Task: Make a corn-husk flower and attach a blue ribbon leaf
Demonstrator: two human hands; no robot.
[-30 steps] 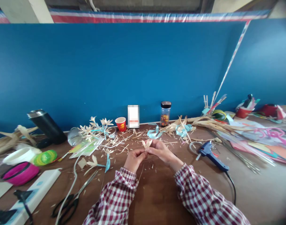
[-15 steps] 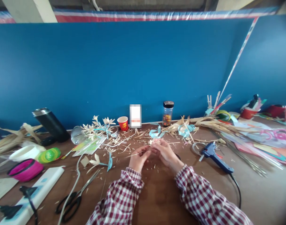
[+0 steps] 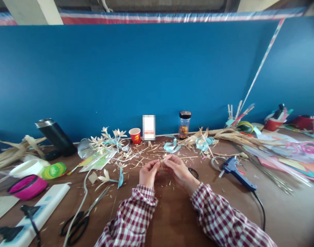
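My left hand (image 3: 149,172) and my right hand (image 3: 177,170) meet over the middle of the brown table, fingertips pinched close together. Between them is a small pale piece (image 3: 163,160), mostly hidden by the fingers; its kind I cannot make out. A black ring-shaped object (image 3: 193,173), perhaps a scissor handle, shows beside my right wrist. Left of my hands lies a pale flower (image 3: 105,176) of dried husk petals with a blue-wrapped stem. Several similar flowers (image 3: 107,140) stand in a bunch farther back. Light blue ribbon (image 3: 171,146) curls just beyond my fingers.
Black-handled scissors (image 3: 81,219) and a white power strip (image 3: 41,212) lie at left. A blue glue gun (image 3: 237,173) with its cord is at right. Behind stand a red paper cup (image 3: 135,136), a lidded jar (image 3: 184,125) and a dark flask (image 3: 55,135). Husk scraps litter the table.
Both hands have shifted slightly left, and their fingertips are now a little apart. The thin strand that stuck out left of my left hand no longer shows. The black ring is more exposed.
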